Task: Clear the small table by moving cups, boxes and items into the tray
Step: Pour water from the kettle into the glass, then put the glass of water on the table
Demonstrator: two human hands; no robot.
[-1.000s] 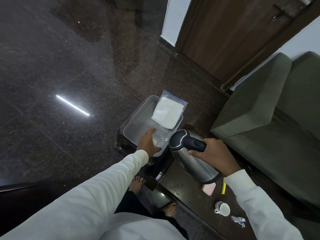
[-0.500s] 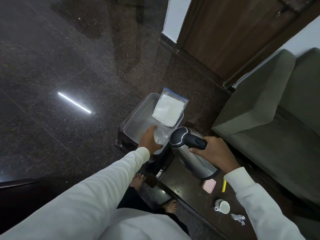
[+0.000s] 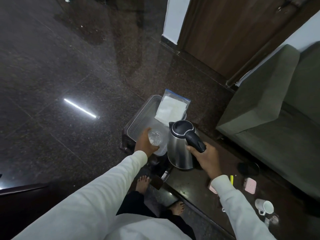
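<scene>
The left hand [image 3: 145,144] is wrapping around a clear glass [image 3: 154,138], fingers curled tight on its side, and holding it over the near corner of the metal tray [image 3: 138,118]. Whether the glass is resting on the tray floor or hanging just above it cannot be told. Just beyond this hand, a clear zip bag [image 3: 173,110] with a white folded sheet inside is lying across the tray's far right part, its blue-edged end sticking out past the rim.

The right hand [image 3: 206,158] is gripping the black handle of a steel kettle [image 3: 180,149] — fist closed around it, thumb on the near side. The kettle is standing upright or nearly so, just beside the glass, with its spout pointing toward the tray; its base is hiding the spot beneath it, so contact with the dark table [image 3: 190,186] is unclear.

Behind the right wrist, items are waiting on the table: a pink box [image 3: 249,185] to the right of the sleeve, another pink piece [image 3: 211,187] half hidden under the cuff, a thin yellow item [image 3: 231,180] between them, and a dark round disc [image 3: 248,168] just beyond. Nearer the elbow, a white cup [image 3: 265,206] is lying tipped on its side — something small and shiny, too blurred to name, sits just beside it.
</scene>
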